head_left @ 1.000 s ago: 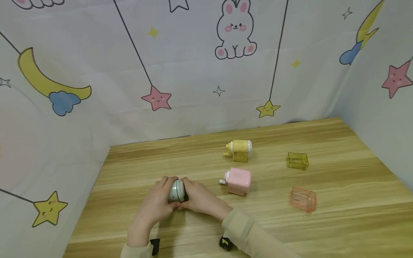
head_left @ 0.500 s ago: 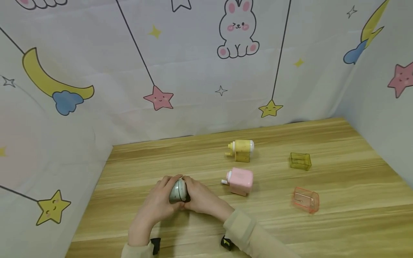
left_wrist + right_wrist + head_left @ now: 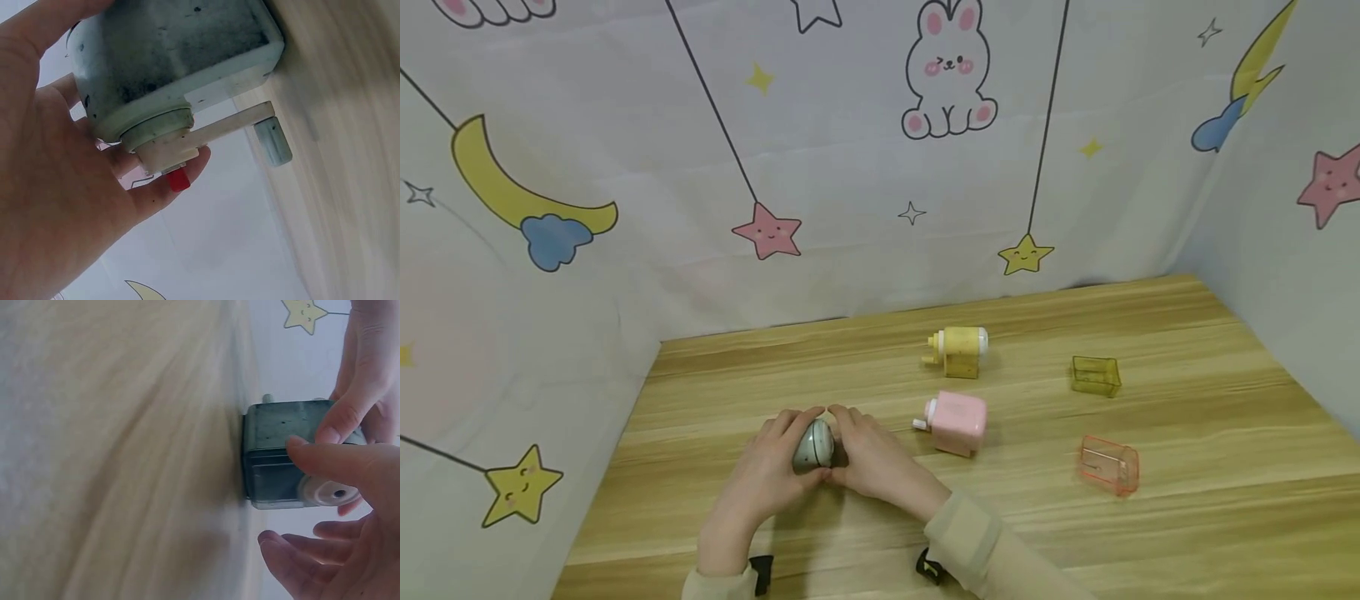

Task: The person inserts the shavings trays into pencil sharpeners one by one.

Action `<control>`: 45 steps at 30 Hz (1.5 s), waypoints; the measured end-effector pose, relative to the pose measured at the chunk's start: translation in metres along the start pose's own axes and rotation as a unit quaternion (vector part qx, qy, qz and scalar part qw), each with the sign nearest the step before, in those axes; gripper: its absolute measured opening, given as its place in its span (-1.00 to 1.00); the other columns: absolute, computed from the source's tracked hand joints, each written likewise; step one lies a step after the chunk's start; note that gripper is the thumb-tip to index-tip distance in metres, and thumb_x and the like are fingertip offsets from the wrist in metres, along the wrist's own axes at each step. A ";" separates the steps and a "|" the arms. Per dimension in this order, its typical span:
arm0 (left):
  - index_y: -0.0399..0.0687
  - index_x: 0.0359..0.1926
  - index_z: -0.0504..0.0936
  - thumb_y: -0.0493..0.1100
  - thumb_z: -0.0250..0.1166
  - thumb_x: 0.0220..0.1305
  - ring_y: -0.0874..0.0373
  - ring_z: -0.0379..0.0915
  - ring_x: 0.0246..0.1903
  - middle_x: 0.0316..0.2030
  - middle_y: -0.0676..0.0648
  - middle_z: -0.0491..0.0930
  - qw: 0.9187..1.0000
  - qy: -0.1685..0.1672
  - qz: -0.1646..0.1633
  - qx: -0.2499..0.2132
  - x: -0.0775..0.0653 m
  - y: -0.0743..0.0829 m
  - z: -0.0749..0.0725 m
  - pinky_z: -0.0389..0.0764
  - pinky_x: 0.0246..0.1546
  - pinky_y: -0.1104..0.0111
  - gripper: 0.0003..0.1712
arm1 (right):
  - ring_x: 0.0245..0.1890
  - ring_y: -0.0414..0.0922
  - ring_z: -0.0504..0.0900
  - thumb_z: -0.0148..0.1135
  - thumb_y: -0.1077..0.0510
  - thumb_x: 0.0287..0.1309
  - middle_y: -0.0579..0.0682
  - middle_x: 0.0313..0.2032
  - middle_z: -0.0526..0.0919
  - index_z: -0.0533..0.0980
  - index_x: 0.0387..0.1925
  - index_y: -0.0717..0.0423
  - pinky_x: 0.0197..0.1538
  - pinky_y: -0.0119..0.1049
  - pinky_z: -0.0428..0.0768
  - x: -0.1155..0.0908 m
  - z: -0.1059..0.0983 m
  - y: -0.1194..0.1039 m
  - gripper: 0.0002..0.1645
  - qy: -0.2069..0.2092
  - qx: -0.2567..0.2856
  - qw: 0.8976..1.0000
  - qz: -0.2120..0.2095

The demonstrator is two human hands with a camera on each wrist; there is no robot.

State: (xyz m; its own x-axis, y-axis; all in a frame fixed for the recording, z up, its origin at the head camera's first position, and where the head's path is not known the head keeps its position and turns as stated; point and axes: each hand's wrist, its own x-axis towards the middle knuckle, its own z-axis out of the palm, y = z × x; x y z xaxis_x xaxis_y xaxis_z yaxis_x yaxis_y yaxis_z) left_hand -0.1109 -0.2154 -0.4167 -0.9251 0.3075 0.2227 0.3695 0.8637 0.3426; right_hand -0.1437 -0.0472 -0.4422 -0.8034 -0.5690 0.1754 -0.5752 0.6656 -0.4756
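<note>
A grey-green speckled hand-crank pencil sharpener (image 3: 814,444) stands at the table's left-centre. My left hand (image 3: 766,468) grips it from the left, thumb toward me and fingers round the far side. In the left wrist view its crank handle (image 3: 231,122) juts out beside a small red tip (image 3: 179,180). My right hand (image 3: 877,454) is at the sharpener's right side, fingers spread and off the body. In the right wrist view the right thumb (image 3: 331,464) overlaps the sharpener, near the round pale collar (image 3: 328,490) with the pencil hole.
Right of my hands stands a pink crank sharpener (image 3: 958,422), with a yellow one (image 3: 961,350) behind it. Farther right lie a clear yellow shavings bin (image 3: 1095,376) and a clear orange-red bin (image 3: 1109,465). A printed white cloth (image 3: 850,167) backs the wooden table (image 3: 1210,400).
My right hand has loosened from the sharpener and shifted slightly right, its fingers now apart from the body. My left hand keeps its grip; the view shifted slightly.
</note>
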 end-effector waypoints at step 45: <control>-0.04 0.22 0.32 -0.01 0.43 -0.16 0.00 0.25 0.05 0.03 -0.14 0.43 0.990 0.054 0.127 0.017 0.026 0.043 0.011 0.47 -0.02 0.04 -0.15 | 0.09 0.00 0.32 0.30 -0.30 -0.20 -0.01 0.06 0.48 0.40 0.09 0.04 0.13 0.04 0.36 -0.037 -0.093 0.030 -0.18 0.046 -0.112 0.992 0.025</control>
State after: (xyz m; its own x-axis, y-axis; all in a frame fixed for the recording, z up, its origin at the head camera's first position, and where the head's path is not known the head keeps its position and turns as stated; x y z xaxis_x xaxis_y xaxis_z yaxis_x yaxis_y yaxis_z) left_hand -0.1199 -0.1656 -0.4062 -0.7873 0.4733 0.3952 0.5842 0.7777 0.2322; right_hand -0.1454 0.0390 -0.3834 -0.8366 -0.4926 0.2397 -0.5455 0.7887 -0.2834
